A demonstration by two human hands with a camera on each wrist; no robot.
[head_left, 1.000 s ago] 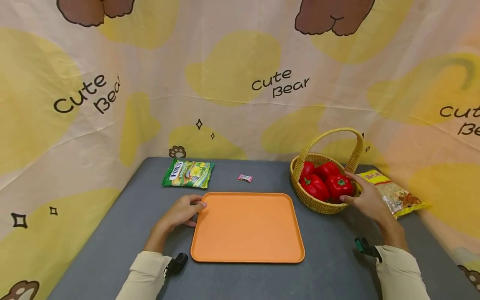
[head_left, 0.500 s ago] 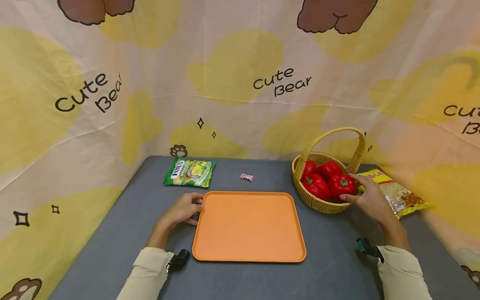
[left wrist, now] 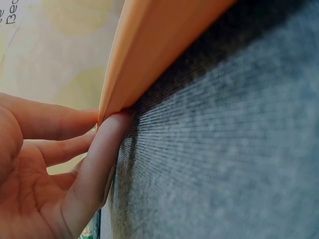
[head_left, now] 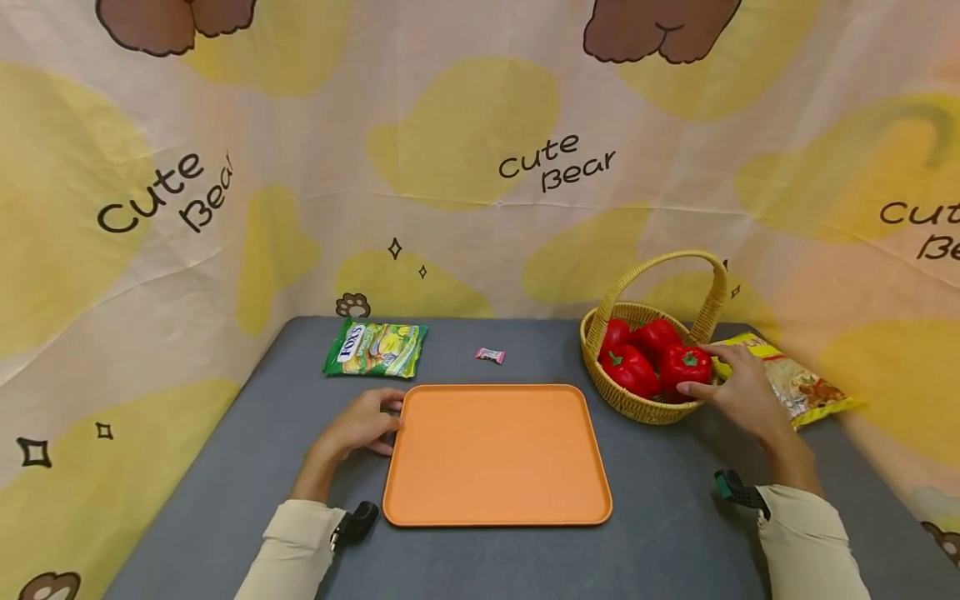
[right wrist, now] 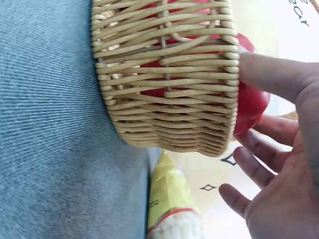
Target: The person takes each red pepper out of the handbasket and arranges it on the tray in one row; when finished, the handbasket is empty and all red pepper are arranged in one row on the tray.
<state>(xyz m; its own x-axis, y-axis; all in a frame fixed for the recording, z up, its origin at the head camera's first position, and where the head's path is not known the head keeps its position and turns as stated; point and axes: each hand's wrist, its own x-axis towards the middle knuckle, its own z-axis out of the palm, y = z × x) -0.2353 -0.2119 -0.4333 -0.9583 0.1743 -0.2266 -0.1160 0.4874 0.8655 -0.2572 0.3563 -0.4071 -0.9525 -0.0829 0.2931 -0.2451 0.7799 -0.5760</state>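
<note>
My left hand [head_left: 362,423] is at the left edge of an orange tray [head_left: 498,454] that lies flat on the table. In the left wrist view, thumb and finger pinch the tray's rim [left wrist: 132,55]. My right hand [head_left: 746,398] holds a red bell pepper [head_left: 686,369] at the right side of a wicker basket [head_left: 637,408], thumb on the near side and fingertips behind. Through the right wrist view, the pepper [right wrist: 251,107] bulges above the basket rim, and the other fingers spread loosely. Several red bell peppers fill the basket; its arched handle stands up behind them.
A green candy bag [head_left: 378,348] lies at the table's back left, and a small pink wrapped candy [head_left: 491,356] lies behind the tray. A yellow snack bag [head_left: 795,383] leans right of the basket. A patterned cloth [head_left: 450,167] hangs around the grey table [head_left: 652,533].
My left thumb has drawn back from over the tray to its rim. The right hand and its pepper have shifted slightly to the right and up in the basket.
</note>
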